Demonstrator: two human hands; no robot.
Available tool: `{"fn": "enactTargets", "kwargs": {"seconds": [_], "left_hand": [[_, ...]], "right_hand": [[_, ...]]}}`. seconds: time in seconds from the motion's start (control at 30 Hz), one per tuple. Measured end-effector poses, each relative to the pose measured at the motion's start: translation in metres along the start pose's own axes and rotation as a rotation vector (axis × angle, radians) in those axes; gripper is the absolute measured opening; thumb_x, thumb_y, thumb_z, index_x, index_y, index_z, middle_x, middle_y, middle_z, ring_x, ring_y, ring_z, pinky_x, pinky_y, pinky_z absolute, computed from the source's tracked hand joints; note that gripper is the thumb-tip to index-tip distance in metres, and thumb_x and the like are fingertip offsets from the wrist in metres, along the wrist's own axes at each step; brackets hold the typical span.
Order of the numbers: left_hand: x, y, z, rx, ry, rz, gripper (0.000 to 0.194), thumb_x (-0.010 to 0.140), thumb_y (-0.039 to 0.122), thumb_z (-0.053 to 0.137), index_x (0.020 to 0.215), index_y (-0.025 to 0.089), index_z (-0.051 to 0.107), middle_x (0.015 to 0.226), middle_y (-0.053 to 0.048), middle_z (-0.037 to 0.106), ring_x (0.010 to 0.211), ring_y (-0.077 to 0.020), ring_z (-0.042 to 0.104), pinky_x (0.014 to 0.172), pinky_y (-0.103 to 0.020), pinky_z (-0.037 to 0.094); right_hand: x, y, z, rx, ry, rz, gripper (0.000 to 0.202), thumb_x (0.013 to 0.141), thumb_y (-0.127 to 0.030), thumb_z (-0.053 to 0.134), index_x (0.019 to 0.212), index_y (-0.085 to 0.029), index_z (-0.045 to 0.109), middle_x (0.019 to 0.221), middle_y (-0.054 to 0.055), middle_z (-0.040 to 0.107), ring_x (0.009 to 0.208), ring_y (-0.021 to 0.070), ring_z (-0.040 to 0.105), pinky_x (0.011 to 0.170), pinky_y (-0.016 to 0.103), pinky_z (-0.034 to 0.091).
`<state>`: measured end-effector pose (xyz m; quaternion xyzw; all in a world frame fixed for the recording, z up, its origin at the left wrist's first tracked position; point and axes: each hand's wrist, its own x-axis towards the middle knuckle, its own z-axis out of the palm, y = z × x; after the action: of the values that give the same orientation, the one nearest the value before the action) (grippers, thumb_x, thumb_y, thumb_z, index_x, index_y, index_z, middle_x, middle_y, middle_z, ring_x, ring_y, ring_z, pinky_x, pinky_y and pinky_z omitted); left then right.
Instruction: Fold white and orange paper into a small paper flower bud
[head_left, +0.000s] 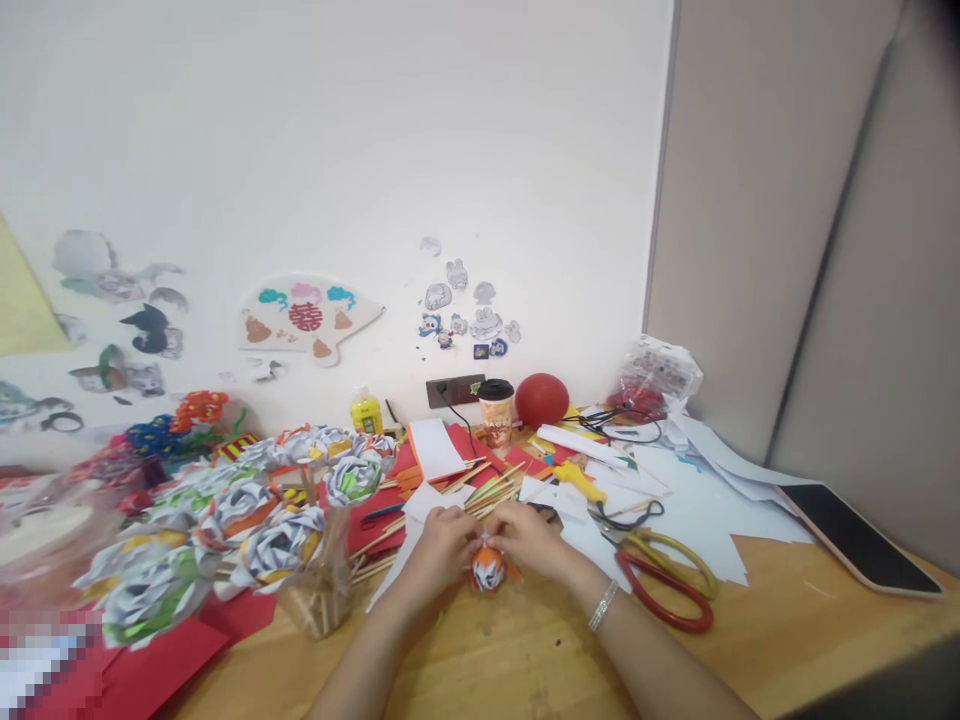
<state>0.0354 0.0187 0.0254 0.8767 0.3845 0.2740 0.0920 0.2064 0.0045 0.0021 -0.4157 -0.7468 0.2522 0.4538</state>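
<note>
Left grip (444,545) and right grip (531,540) hold a rounded orange-white paper flower (488,572).

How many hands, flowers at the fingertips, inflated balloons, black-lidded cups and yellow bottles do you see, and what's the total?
Hands: 2 (left hand, right hand)
Flower: 1
Balloon: 1
Cup: 1
Bottle: 1
Total: 6
</note>
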Motion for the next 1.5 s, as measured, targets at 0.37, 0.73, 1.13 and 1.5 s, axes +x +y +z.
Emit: {"fn": "enactTargets", "kwargs": {"seconds": [0.37,0.73,1.13,1.5], "left_hand": [[-0.004,0.0,0.004,-0.064,0.046,-0.031,0.013,0.069,0.019,0.054,0.058,0.018,0.061,0.069,-0.005,0.06,0.073,-0.0185,0.051,0.072,-0.03,0.034],[-0.003,-0.007,0.001,-0.889,-0.175,-0.299,0.03,0.072,0.044,0.057,0.08,0.016,0.055,0.068,0.002,0.056,0.061,-0.0114,0.051,0.057,-0.022,0.039],[0.003,-0.003,0.022,-0.954,0.03,-0.426,0.039,0.061,0.054,0.06,0.061,0.018,0.043,0.048,0.009,0.039,0.041,-0.0062,0.033,0.043,-0.018,0.025],[0.01,-0.012,0.031,-0.834,0.282,-0.461,0.024,0.065,0.041,0.053,0.059,0.019,0.044,0.053,0.006,0.043,0.052,-0.0116,0.044,0.053,-0.022,0.036]], "right_hand": [[0.0,-0.007,-0.005,-0.129,-0.091,-0.184,0.02,0.073,-0.003,0.052,0.075,-0.02,0.063,0.078,0.001,0.06,0.08,0.0164,0.052,0.076,0.027,0.038],[-0.003,-0.01,-0.002,0.004,0.0,-0.116,0.01,0.077,-0.013,0.057,0.076,-0.02,0.064,0.08,0.0,0.062,0.079,0.0155,0.056,0.074,0.026,0.042],[-0.005,-0.021,-0.005,-0.23,0.011,-0.292,0.014,0.085,-0.015,0.049,0.079,-0.02,0.06,0.079,0.003,0.06,0.08,0.0166,0.053,0.073,0.028,0.042],[-0.007,-0.035,0.002,-0.148,0.097,-0.207,0.017,0.087,-0.02,0.046,0.093,-0.019,0.062,0.092,0.005,0.063,0.088,0.0171,0.054,0.08,0.031,0.042]]}}
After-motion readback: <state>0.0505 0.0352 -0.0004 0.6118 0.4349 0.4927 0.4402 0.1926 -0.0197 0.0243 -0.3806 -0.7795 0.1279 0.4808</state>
